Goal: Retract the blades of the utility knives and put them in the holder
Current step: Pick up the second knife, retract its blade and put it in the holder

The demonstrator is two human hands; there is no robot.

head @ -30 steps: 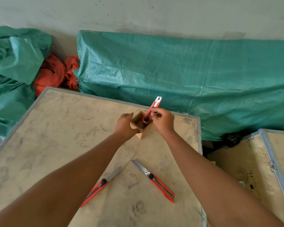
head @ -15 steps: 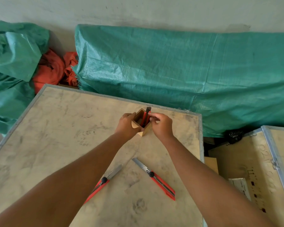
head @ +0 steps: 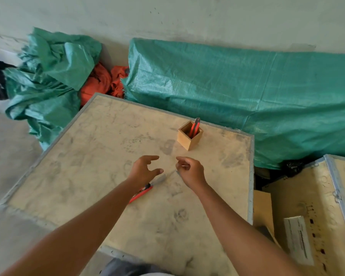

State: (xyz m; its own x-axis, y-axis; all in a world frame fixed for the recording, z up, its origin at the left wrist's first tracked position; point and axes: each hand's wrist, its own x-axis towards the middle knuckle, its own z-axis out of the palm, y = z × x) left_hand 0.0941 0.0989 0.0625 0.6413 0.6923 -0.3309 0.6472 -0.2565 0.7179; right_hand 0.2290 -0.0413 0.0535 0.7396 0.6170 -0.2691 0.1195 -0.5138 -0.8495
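One knife stands in the holder; my left hand, fingers spread and empty, hovers over the next knife, right hand loosely curled, so I judge grasp-and-retract next.

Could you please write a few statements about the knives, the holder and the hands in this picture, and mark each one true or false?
1. A red knife stands in the wooden holder. True.
2. The left hand grips a knife. False: its fingers are spread and hold nothing; a knife on the table lies just under it.
3. The blade of that knife on the table is out. True.
4. The right hand rests on the holder. False: it is well short of the holder, nearer the person.
5. The holder lies tipped on its side. False: it stands upright near the far edge of the table.
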